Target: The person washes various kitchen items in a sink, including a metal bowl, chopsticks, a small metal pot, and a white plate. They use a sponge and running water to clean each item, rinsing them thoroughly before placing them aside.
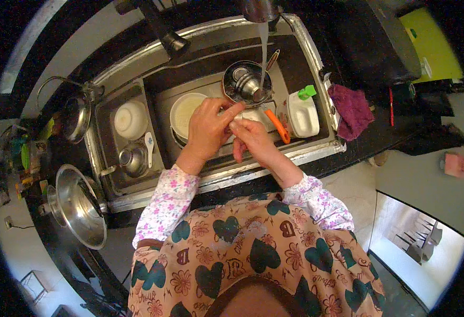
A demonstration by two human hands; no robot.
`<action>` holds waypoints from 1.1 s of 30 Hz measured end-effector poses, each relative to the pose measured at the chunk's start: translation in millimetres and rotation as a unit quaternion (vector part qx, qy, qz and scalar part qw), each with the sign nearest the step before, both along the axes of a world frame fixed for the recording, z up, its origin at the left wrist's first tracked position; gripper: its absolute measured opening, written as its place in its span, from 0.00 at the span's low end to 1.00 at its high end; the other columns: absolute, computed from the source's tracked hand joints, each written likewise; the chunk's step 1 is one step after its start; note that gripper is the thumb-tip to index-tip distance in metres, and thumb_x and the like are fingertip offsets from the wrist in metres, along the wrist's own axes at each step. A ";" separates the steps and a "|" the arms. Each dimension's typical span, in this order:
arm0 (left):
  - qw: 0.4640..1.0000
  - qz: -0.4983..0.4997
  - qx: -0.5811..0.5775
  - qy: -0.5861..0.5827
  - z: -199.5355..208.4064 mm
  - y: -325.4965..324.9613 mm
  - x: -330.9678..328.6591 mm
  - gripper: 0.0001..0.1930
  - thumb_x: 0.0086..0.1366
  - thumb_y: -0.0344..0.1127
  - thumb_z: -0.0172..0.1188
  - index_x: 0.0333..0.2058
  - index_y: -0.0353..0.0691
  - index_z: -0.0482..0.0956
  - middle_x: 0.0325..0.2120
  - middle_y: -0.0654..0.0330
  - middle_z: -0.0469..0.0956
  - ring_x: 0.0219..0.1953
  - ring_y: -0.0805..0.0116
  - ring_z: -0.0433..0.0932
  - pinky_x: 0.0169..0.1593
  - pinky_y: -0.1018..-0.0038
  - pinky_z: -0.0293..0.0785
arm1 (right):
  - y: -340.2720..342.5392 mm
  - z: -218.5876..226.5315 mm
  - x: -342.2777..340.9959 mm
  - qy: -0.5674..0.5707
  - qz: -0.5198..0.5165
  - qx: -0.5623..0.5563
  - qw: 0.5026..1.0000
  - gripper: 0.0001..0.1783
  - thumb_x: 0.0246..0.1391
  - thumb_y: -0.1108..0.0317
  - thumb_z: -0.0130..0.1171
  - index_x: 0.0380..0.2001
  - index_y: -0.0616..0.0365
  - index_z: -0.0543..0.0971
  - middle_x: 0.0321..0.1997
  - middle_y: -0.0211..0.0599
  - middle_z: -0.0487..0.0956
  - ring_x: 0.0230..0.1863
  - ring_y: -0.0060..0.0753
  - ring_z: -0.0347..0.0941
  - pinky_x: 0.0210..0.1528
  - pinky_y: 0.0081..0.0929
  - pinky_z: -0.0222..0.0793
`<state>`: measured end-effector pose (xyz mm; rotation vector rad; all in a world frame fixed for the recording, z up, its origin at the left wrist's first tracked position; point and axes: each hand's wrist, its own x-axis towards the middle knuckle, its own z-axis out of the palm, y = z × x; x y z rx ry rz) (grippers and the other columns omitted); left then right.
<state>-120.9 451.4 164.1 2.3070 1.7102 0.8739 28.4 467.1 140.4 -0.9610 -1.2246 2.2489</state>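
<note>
Inside sink rim (323, 151), left hand (209, 127) beside right hand (254, 138)

Hands (206, 132) close together above sink (216, 184), running water (264, 47), pan (229, 87), white bowl (130, 120)

We're standing in a kitchen, plainly: a tap (259, 10) running at twelve o'clock above a pan (229, 84) in the sink (307, 47), a white bowl (130, 120) at ten, a steel basin (74, 223) at eight.
</note>
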 end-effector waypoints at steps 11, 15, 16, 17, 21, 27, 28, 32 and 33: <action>0.557 0.126 -0.467 -0.675 -24.9 -9.0 -30.3 0.29 0.62 0.60 0.41 0.46 0.38 0.67 0.36 0.56 0.73 0.35 0.69 0.74 0.24 0.77 0.71 | 4.7 0.5 -17.5 -0.147 0.016 0.500 0.853 0.12 0.48 0.59 0.57 0.27 0.57 0.76 0.26 0.40 0.74 0.29 0.45 0.72 0.29 0.36 0.68; 0.746 0.226 -0.271 -0.565 -38.0 -14.5 -10.0 0.21 0.66 0.49 0.38 0.32 0.36 0.71 0.24 0.60 0.73 0.28 0.71 0.72 0.27 0.77 0.67 | 1.7 2.9 -21.3 -0.112 0.000 0.463 0.879 0.14 0.51 0.59 0.54 0.34 0.58 0.75 0.30 0.38 0.75 0.28 0.40 0.74 0.28 0.34 0.69; 0.826 0.228 -0.174 -0.485 -31.8 -15.0 -7.7 0.20 0.67 0.47 0.38 0.31 0.35 0.71 0.25 0.60 0.73 0.28 0.71 0.72 0.28 0.76 0.67 | -0.7 -3.1 -25.4 -0.064 -0.015 0.405 0.912 0.15 0.52 0.60 0.53 0.38 0.59 0.75 0.31 0.38 0.76 0.27 0.37 0.74 0.27 0.32 0.70; 0.822 0.230 -0.158 -0.496 -21.6 -17.7 -6.1 0.17 0.66 0.40 0.38 0.30 0.34 0.71 0.26 0.57 0.73 0.29 0.65 0.73 0.34 0.73 0.67 | -2.4 -4.6 -28.4 -0.016 -0.029 0.343 0.939 0.16 0.53 0.60 0.52 0.41 0.60 0.75 0.32 0.38 0.77 0.26 0.34 0.75 0.25 0.29 0.71; 0.952 0.146 0.013 -0.268 -9.4 -30.6 -19.9 0.13 0.65 0.34 0.40 0.33 0.35 0.72 0.28 0.52 0.72 0.32 0.56 0.73 0.37 0.70 0.68 | -2.7 25.8 -21.0 0.033 0.082 -0.034 0.996 0.19 0.55 0.63 0.51 0.46 0.66 0.71 0.30 0.41 0.77 0.17 0.26 0.73 0.14 0.19 0.68; 0.843 0.218 -0.073 -0.487 -35.8 -35.9 -6.0 0.19 0.67 0.41 0.36 0.40 0.33 0.73 0.32 0.56 0.75 0.30 0.64 0.74 0.34 0.73 0.70 | -9.6 14.1 -12.5 -0.036 -0.074 0.100 0.992 0.12 0.52 0.66 0.56 0.38 0.61 0.76 0.25 0.33 0.77 0.19 0.22 0.73 0.17 0.15 0.68; 0.756 0.246 -0.149 -0.589 -32.1 -33.1 5.5 0.20 0.68 0.43 0.36 0.41 0.33 0.72 0.33 0.56 0.75 0.28 0.66 0.74 0.32 0.73 0.71 | -8.0 13.7 -13.8 0.011 -0.082 0.134 0.987 0.10 0.52 0.64 0.55 0.34 0.60 0.76 0.24 0.34 0.77 0.20 0.27 0.74 0.22 0.20 0.69; 0.702 0.177 -0.427 -0.542 -19.7 -35.8 0.3 0.23 0.67 0.50 0.37 0.45 0.35 0.69 0.26 0.58 0.75 0.17 0.72 0.72 0.14 0.81 0.66 | 16.0 -21.6 -10.6 -0.139 -0.001 0.317 0.938 0.17 0.54 0.55 0.50 0.29 0.59 0.75 0.22 0.46 0.74 0.22 0.41 0.72 0.25 0.33 0.65; 0.731 0.175 -0.449 -0.482 -21.6 -35.5 1.3 0.23 0.67 0.50 0.38 0.45 0.35 0.69 0.23 0.60 0.73 0.14 0.73 0.70 0.14 0.81 0.66 | 18.2 -25.6 -11.2 -0.172 0.013 0.266 0.948 0.19 0.55 0.53 0.48 0.28 0.59 0.75 0.22 0.48 0.73 0.22 0.44 0.72 0.25 0.35 0.64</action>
